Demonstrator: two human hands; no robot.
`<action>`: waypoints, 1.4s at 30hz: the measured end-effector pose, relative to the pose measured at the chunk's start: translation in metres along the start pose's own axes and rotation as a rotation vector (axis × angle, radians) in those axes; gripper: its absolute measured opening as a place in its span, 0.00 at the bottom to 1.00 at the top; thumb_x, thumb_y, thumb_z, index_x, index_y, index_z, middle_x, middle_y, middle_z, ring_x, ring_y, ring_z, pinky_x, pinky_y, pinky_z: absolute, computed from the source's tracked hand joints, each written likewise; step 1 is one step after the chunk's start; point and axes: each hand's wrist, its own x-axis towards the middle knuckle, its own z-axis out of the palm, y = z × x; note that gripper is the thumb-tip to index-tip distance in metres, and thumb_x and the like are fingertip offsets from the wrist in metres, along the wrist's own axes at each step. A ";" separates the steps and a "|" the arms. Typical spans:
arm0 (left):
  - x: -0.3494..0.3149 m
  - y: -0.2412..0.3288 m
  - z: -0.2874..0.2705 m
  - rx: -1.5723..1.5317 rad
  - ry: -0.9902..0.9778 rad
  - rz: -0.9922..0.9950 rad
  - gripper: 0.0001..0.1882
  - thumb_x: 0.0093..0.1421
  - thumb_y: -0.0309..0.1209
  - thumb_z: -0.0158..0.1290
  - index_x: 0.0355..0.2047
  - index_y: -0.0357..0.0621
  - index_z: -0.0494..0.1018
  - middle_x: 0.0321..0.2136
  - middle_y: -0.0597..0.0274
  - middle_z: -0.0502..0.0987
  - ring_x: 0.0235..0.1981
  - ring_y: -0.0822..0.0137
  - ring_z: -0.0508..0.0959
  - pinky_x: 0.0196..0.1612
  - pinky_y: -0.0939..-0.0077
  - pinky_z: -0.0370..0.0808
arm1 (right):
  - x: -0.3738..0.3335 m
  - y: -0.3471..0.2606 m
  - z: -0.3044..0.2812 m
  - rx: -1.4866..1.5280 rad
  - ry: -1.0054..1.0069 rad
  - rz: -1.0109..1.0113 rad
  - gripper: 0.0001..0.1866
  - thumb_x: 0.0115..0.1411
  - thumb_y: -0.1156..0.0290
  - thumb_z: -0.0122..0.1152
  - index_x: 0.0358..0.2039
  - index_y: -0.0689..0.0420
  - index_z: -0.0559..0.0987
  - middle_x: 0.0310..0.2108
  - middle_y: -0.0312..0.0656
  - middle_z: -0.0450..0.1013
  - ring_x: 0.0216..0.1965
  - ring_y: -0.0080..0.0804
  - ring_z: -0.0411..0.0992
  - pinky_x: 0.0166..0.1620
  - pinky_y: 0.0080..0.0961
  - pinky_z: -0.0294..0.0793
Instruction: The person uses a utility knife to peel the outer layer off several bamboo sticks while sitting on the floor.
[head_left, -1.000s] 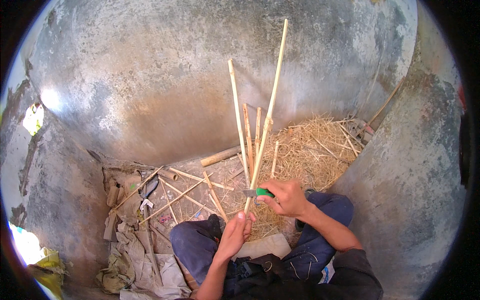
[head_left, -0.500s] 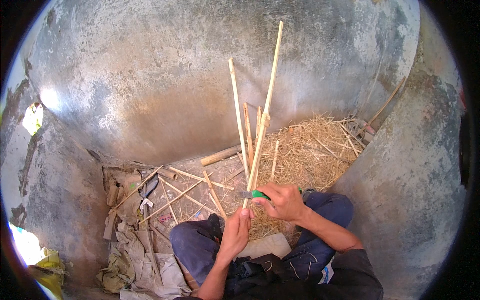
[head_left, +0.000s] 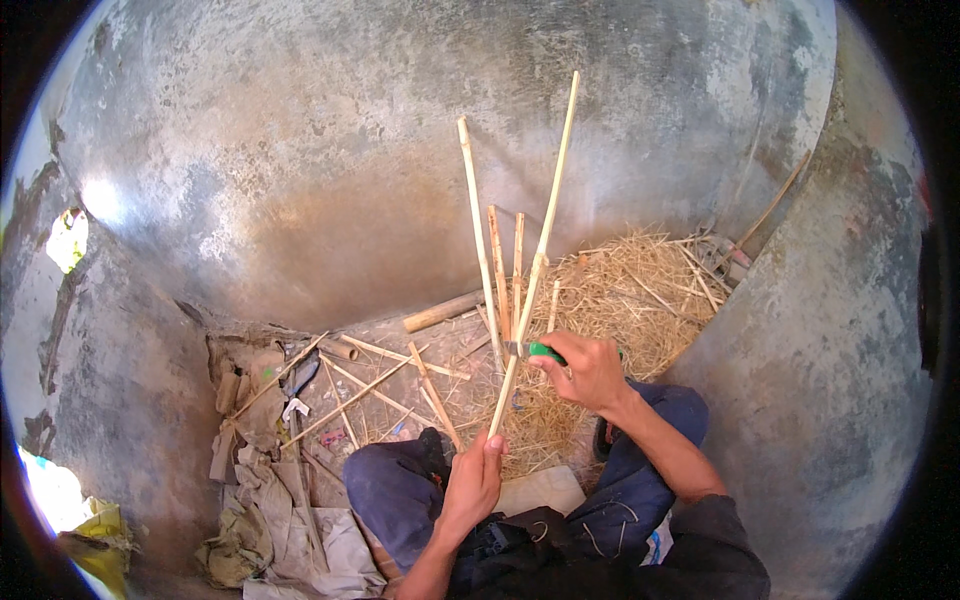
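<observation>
A long pale bamboo strip (head_left: 556, 190) slants up and away in front of me, its far end in front of the wall. My left hand (head_left: 474, 478) is closed around its near end, low between my knees. My right hand (head_left: 592, 372) grips the green handle of a knife (head_left: 546, 351), partly hidden by the fingers. The knife's short blade lies across the strip, some way above my left hand, and appears to touch it. Behind the strip, another pale bamboo stick (head_left: 473, 190) and two shorter brownish sticks (head_left: 497, 262) lean against the wall.
Shavings (head_left: 630, 295) are heaped at the far right. Loose sticks (head_left: 365, 388) cross on the floor to the left, near a thick bamboo piece (head_left: 440, 312). Crumpled sacking (head_left: 310, 545) lies by my left leg. A curved grey wall (head_left: 330, 150) encloses the space.
My right hand and the knife have moved up the strip, away from my left hand. The strip's far end has dropped slightly, and my left hand is a little lower.
</observation>
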 end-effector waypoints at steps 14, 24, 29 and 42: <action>-0.027 -0.047 -0.002 -0.182 -0.150 -0.028 0.24 0.82 0.44 0.40 0.36 0.37 0.73 0.21 0.67 0.66 0.25 0.73 0.66 0.30 0.73 0.65 | 0.020 0.028 -0.027 0.066 0.277 0.104 0.17 0.72 0.57 0.64 0.40 0.62 0.83 0.23 0.44 0.75 0.21 0.36 0.72 0.27 0.33 0.69; -0.011 -0.048 0.009 -0.130 0.079 -0.013 0.24 0.81 0.43 0.42 0.34 0.35 0.71 0.20 0.53 0.69 0.23 0.60 0.70 0.30 0.64 0.69 | -0.012 -0.003 0.001 0.146 0.001 -0.047 0.16 0.68 0.56 0.68 0.41 0.57 0.83 0.29 0.44 0.79 0.25 0.43 0.80 0.27 0.37 0.76; -0.003 -0.023 0.005 -0.022 0.115 0.093 0.17 0.79 0.38 0.47 0.37 0.36 0.70 0.20 0.45 0.72 0.21 0.52 0.74 0.29 0.58 0.70 | -0.020 -0.022 0.001 0.161 -0.065 -0.131 0.16 0.66 0.57 0.71 0.41 0.57 0.83 0.32 0.44 0.82 0.26 0.43 0.82 0.27 0.35 0.78; -0.003 -0.016 0.005 0.156 0.168 0.143 0.15 0.78 0.35 0.49 0.36 0.36 0.70 0.18 0.44 0.71 0.19 0.44 0.77 0.25 0.58 0.71 | -0.006 -0.005 0.002 0.123 0.074 -0.085 0.16 0.65 0.57 0.71 0.41 0.57 0.85 0.31 0.43 0.82 0.26 0.43 0.82 0.27 0.35 0.79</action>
